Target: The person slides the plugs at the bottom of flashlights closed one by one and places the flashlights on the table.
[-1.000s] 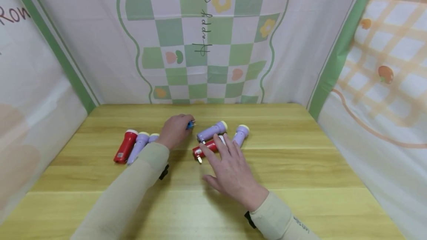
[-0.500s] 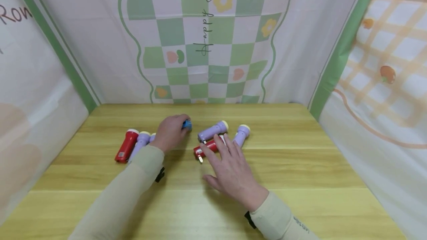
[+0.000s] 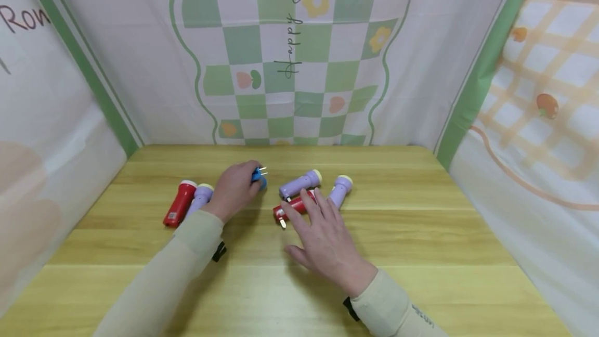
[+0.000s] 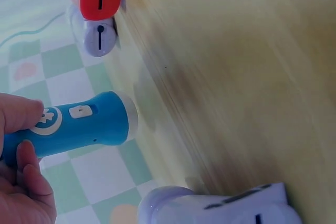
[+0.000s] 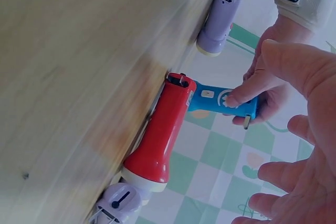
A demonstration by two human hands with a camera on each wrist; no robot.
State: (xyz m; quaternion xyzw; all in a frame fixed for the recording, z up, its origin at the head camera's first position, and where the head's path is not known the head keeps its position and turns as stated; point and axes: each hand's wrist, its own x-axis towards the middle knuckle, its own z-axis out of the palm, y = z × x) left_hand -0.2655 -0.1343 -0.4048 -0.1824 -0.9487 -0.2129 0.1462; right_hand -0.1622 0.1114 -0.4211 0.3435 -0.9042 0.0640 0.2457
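My left hand (image 3: 235,189) grips a blue flashlight (image 4: 79,121) near its plug end, with the thumb on the white print. Its lens end points down towards the table, and two metal prongs stick out at the top in the head view. My right hand (image 3: 325,238) has its fingers spread over the table, close to a red flashlight (image 3: 292,207) with its pins folded out. One lavender flashlight (image 3: 300,183) lies just behind that red one. Another lavender flashlight (image 3: 341,190) lies to its right, partly covered by the right fingers.
At left, a second red flashlight (image 3: 180,204) and a lavender flashlight (image 3: 200,197) lie side by side, the latter partly behind the left arm. The wooden table (image 3: 421,254) reaches back to a checkered cloth (image 3: 281,92), with cloth walls on both sides.
My left hand has drawn slightly left with the blue flashlight and turned it, so its prongs show again. A second lavender flashlight on the left is now hidden behind that hand. My right hand stays put.
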